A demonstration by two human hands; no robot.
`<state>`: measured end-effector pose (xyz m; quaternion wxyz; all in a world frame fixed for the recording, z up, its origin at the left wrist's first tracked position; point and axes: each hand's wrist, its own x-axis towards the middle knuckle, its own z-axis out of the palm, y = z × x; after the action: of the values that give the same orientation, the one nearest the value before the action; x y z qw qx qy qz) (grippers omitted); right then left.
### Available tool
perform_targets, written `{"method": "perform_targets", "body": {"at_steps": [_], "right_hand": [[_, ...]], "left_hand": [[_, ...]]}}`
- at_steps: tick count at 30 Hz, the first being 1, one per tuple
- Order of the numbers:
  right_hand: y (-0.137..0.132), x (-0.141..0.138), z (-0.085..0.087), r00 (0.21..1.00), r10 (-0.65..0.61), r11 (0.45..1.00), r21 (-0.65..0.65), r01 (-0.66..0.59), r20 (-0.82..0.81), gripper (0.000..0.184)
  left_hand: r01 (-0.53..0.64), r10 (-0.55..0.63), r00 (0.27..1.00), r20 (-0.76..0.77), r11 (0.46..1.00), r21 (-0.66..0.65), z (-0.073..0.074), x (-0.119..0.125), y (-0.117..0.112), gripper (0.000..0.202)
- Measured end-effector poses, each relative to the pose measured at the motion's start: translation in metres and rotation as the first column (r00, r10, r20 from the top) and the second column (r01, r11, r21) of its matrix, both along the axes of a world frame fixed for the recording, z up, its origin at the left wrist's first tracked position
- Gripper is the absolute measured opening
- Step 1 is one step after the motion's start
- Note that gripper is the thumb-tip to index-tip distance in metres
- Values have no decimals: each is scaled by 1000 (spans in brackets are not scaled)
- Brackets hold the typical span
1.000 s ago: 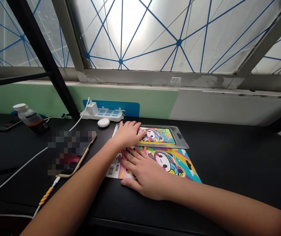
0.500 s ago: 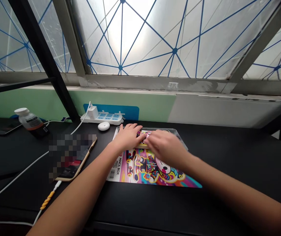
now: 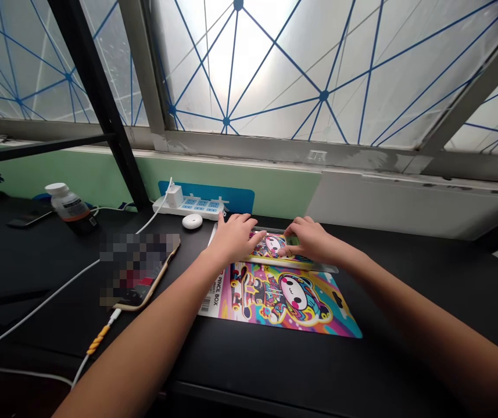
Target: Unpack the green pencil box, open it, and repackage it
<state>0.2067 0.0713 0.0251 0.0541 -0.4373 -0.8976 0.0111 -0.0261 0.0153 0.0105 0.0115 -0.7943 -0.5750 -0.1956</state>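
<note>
A pencil box (image 3: pixel 271 245) printed with a colourful cartoon figure lies across the top of a bright backing card (image 3: pixel 294 296) marked "PENCIL BOX". Clear plastic (image 3: pixel 329 268) shows around the box's right end. My left hand (image 3: pixel 235 237) rests on the box's left end, fingers stretched out. Over the right part of the box, my right hand (image 3: pixel 312 239) is closed, with a small green object (image 3: pixel 292 239) between thumb and fingers. Its kind is mostly hidden by the fingers.
Left of the card lie a phone (image 3: pixel 146 284) on a charging cable and a round white case (image 3: pixel 192 221). Behind are a white power strip (image 3: pixel 196 206) and a tilted bottle (image 3: pixel 70 209). A black post (image 3: pixel 113 128) rises at the left; the window wall bounds the black desk.
My right hand has moved right along the pencil box, away from my left hand, uncovering the printed figure. My left hand stays on the left end. The view has shifted slightly.
</note>
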Motion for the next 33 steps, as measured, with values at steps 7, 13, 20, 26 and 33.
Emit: {"method": "perform_targets", "body": {"at_steps": [7, 13, 20, 26, 33], "right_hand": [[-35, 4, -7, 976, 63, 947, 320, 7, -209, 36], [-79, 17, 8, 910, 335, 785, 606, -127, -244, 13], [-155, 55, 3, 909, 408, 703, 664, -255, -82, 35], [-170, 59, -35, 893, 443, 791, 505, -346, -82, 24], [-166, 76, -33, 938, 242, 966, 156, -208, -249, 59]], "left_hand": [[101, -101, 995, -3, 994, 34, 28, -18, -10, 52], [186, -160, 974, -161, 969, 164, 48, -21, -50, 33], [314, -268, 950, -163, 801, 509, 19, -9, -144, 30], [32, -58, 991, 124, 978, 205, -32, -18, -164, 62], [-71, 121, 953, 278, 981, -183, -36, -28, -164, 90]]}}
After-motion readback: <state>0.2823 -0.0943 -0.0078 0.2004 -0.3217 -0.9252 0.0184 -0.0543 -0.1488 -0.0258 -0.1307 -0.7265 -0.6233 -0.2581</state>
